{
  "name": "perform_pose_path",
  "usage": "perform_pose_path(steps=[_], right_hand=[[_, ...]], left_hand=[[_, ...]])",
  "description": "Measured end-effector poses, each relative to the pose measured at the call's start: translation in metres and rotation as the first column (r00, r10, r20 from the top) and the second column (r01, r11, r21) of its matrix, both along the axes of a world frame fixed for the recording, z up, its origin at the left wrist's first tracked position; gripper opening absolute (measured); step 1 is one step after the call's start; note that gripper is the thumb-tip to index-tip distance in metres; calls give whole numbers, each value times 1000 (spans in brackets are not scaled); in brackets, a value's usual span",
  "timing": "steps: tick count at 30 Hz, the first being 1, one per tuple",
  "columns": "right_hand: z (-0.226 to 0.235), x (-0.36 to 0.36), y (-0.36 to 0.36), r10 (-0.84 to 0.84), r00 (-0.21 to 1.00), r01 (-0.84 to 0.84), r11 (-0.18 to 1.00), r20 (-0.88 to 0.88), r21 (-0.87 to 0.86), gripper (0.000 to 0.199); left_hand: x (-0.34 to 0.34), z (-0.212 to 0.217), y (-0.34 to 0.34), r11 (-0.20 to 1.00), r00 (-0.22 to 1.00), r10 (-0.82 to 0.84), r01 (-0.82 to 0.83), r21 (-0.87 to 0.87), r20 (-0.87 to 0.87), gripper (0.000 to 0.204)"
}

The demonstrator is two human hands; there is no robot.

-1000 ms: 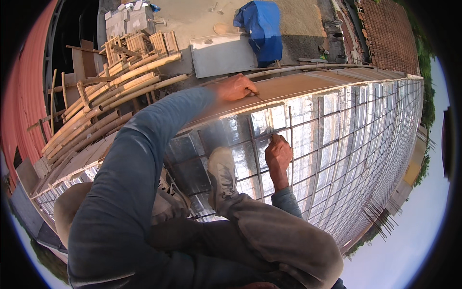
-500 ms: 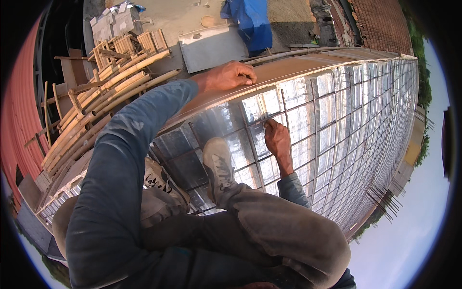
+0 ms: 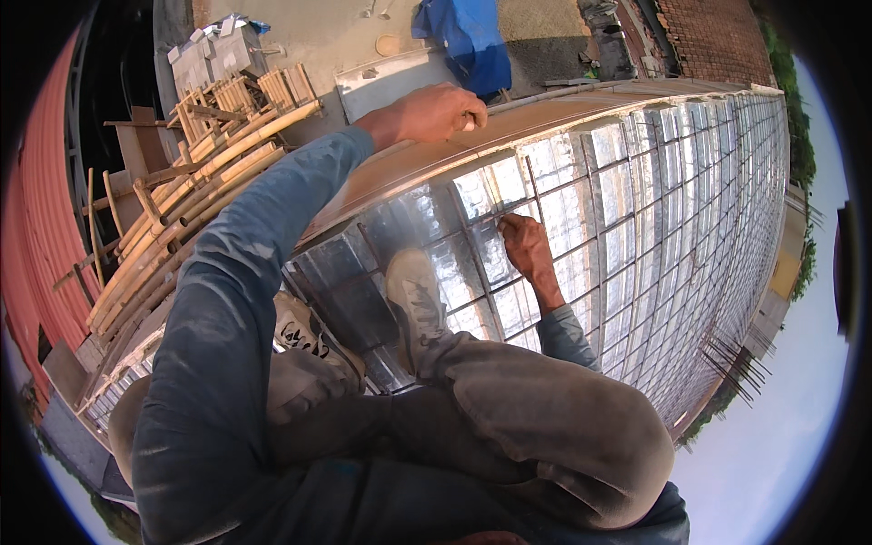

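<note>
My left hand (image 3: 431, 111) is above the brown board (image 3: 563, 111) along the edge, its fingers curled closed. Something small and pale shows at its fingertips, too small to name. Over the grid of steel reinforcing bars (image 3: 490, 302), my right hand (image 3: 529, 250) has thumb and fingers pinched together beside a bar crossing. Whatever it grips there cannot be made out. Beneath the bars lie shiny metal sheets (image 3: 565, 195). My left shoe (image 3: 313, 338) and right shoe (image 3: 416, 295) are on the grid, with my knees bent.
Past the board's edge, lower down, are stacked bamboo poles (image 3: 204, 186), a pale flat panel (image 3: 363, 91), a blue tarp (image 3: 472, 45) and a pile of blocks (image 3: 213, 54). Upright bar ends (image 3: 734, 368) stick out at the right. A red corrugated sheet (image 3: 45, 209) stands far left.
My left hand has risen away from the board's inner edge, toward the pale panel. My right hand stays at about the same bar crossing. The view has shifted slightly.
</note>
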State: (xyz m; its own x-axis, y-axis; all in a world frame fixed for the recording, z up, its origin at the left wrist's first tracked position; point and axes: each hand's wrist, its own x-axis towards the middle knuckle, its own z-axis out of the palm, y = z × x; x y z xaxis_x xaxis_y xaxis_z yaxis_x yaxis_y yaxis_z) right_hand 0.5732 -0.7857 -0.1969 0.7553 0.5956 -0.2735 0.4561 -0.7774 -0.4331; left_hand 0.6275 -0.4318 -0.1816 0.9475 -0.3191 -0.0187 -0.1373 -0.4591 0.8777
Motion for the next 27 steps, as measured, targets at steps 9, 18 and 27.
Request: perform_pose_path(steps=[9,18,27], right_hand=[[23,0,7,5,998,5,987,63,-160,18],[-2,-9,4,206,953,-170,970,222,-173,11],[38,-3,36,-264,917,252,965,-300,-79,32]], left_hand=[[-91,112,-139,563,704,598,-709,-425,-383,12],[-92,9,-180,368,447,760,-894,-255,-471,34],[-62,0,-205,16,223,833,-924,-381,-507,26]])
